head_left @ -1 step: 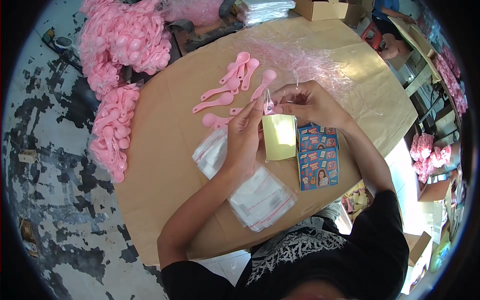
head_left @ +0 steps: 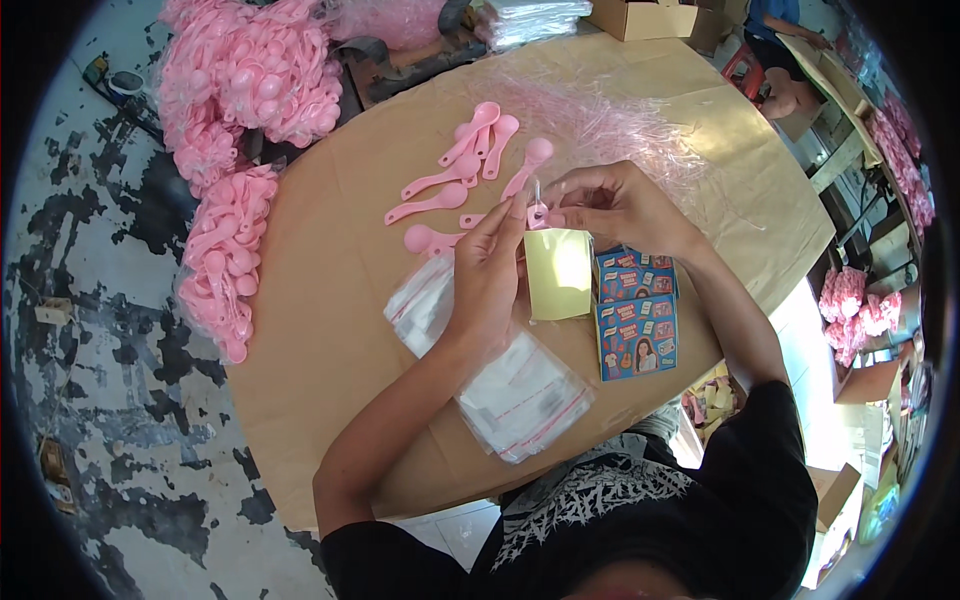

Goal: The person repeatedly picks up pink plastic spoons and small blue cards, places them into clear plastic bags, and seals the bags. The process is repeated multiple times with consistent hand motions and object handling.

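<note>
Between my two hands a pink spoon shows only its handle end with a hole; the rest is hidden. A thin clear strand rises from that hole. My left hand is closed at the edge of a plain yellow card and beside the spoon's handle end. My right hand pinches close to the hole; the strand between its fingertips is hard to make out. Under my left wrist lies a stack of clear plastic bags. Blue printed cards lie below my right hand.
Loose pink spoons lie beyond my left hand, and a heap of clear strands beyond my right. Large bags of pink spoons stand off the brown-covered table at far left. A cardboard box sits at the back; another person is at far right.
The clear strand's loop above the spoon's handle end looks narrower and lower. Both hands have hardly moved.
</note>
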Action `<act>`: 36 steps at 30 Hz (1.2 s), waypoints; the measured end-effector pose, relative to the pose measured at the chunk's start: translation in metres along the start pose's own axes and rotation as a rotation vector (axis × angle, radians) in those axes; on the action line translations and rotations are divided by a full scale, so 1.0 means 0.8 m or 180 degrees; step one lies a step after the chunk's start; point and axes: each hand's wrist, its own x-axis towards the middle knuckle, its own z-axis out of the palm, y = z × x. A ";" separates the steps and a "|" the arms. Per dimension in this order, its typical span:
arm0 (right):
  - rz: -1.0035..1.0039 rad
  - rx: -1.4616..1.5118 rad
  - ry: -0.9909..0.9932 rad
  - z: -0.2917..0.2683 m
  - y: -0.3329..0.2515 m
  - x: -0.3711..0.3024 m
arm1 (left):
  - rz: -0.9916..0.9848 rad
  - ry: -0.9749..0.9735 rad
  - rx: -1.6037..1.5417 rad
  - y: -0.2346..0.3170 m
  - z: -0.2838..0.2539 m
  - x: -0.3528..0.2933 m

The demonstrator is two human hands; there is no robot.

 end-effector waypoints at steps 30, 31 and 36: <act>-0.0747 -0.0377 -0.0052 -0.033 0.013 0.003 | 0.0121 -0.0097 -0.0062 0.004 -0.007 -0.002; -0.0851 -0.0325 -0.0066 -0.032 0.015 0.002 | 0.0164 -0.0129 -0.0015 0.002 -0.008 -0.001; -0.1122 -0.0512 -0.0198 -0.040 0.015 0.000 | 0.0256 -0.0281 0.0110 0.000 -0.006 -0.003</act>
